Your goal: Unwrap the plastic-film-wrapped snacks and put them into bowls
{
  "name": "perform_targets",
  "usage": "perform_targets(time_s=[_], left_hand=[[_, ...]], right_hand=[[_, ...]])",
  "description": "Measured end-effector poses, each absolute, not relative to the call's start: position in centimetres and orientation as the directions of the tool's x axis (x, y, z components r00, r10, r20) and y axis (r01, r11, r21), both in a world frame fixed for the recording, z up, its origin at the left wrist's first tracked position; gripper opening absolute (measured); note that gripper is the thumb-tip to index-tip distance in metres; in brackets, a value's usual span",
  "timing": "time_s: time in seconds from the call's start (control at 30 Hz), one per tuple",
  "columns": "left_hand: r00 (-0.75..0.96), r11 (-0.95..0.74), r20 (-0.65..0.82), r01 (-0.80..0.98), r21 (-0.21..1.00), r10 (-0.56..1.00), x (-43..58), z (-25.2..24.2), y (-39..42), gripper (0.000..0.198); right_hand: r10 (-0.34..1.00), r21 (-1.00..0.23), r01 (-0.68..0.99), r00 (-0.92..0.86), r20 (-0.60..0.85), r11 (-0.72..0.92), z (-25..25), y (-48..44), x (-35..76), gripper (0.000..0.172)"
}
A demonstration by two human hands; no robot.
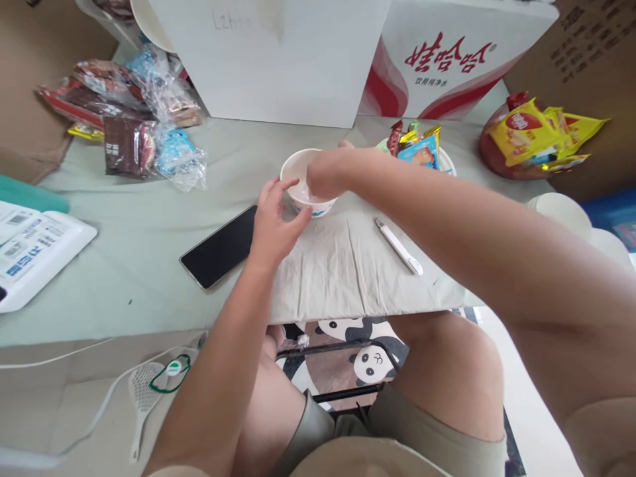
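Observation:
A white paper bowl (318, 210) with blue print stands near the middle of the table. My left hand (278, 225) holds it from the left, thumb at the front and a finger over the rim. My right hand (330, 173) reaches down into the bowl with its fingers curled; the fingertips and whatever they hold are hidden. Something pale and see-through shows at the bottom of the bowl, too unclear to name. Just left of my left hand lies a black phone (221, 248). A white utility knife (399, 247) rests to the right of the bowl.
Snack packets fill a white bowl (448, 162) behind my right forearm and a red-brown bowl (489, 149) at the far right. More wrapped snacks (132, 126) lie at the left. White boxes (283, 66) line the back. A white package (40, 245) sits by the left edge.

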State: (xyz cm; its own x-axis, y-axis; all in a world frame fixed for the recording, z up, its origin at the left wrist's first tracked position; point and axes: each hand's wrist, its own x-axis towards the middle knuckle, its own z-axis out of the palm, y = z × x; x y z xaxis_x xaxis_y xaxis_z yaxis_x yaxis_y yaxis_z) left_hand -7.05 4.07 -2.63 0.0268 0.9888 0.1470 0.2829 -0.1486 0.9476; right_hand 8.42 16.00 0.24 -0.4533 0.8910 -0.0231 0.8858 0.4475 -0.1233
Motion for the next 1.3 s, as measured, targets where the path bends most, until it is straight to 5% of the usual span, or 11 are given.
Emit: perform_targets(time_s=[0.03,0.1,0.23,0.33,0.47,0.57,0.73,0.9,1.1,1.3], left_hand=[[0.041,-0.149,0.143,0.274,0.95,0.989,-6.8,-2.7,4.3,0.047],[0.043,-0.146,0.14,0.254,0.956,0.989,-6.3,-2.7,4.5,0.032],[0.027,-0.119,0.116,0.238,0.964,0.993,-5.4,-2.1,4.6,0.02],[0.038,-0.112,0.106,0.247,0.963,0.994,-5.0,-2.1,4.7,0.02],[0.022,-0.114,0.112,0.211,0.971,0.993,-4.3,-2.6,5.2,0.019],[0.023,-0.137,0.135,0.202,0.97,0.991,-3.5,-3.0,5.7,0.023],[0.004,-0.201,0.204,0.197,0.959,0.979,-2.2,-3.4,6.5,0.025],[0.017,-0.22,0.222,0.214,0.952,0.975,-1.6,-3.6,6.7,0.026],[0.007,-0.18,0.184,0.243,0.953,0.983,-1.4,-3.5,6.8,0.032],[0.049,-0.176,0.169,0.238,0.955,0.984,-0.9,-3.3,6.4,0.03]], right_hand=[[0.893,-0.102,0.903,-0.428,-0.139,0.417,1.3,14.7,8.3,0.03],[0.898,-0.104,0.907,-0.418,-0.133,0.407,3.6,11.4,8.8,0.014],[0.926,-0.361,0.862,-0.273,0.259,0.355,6.4,3.1,12.7,0.016],[0.898,-0.657,0.724,0.125,0.422,0.208,4.9,-2.9,17.6,0.014],[0.814,-0.811,0.584,0.488,0.315,-0.036,2.3,-6.7,23.9,0.005],[0.76,-0.882,0.43,0.633,0.145,-0.19,2.3,-5.7,26.7,0.016],[0.704,-0.912,-0.007,0.634,-0.321,-0.409,2.6,-1.1,27.0,0.021],[0.678,-0.934,-0.129,0.655,-0.334,-0.334,0.6,0.4,25.2,0.024],[0.68,-0.895,-0.345,0.585,-0.442,-0.284,0.3,-0.6,25.0,0.005],[0.622,-0.839,-0.521,0.609,-0.492,-0.154,0.7,-5.8,26.1,0.012]])
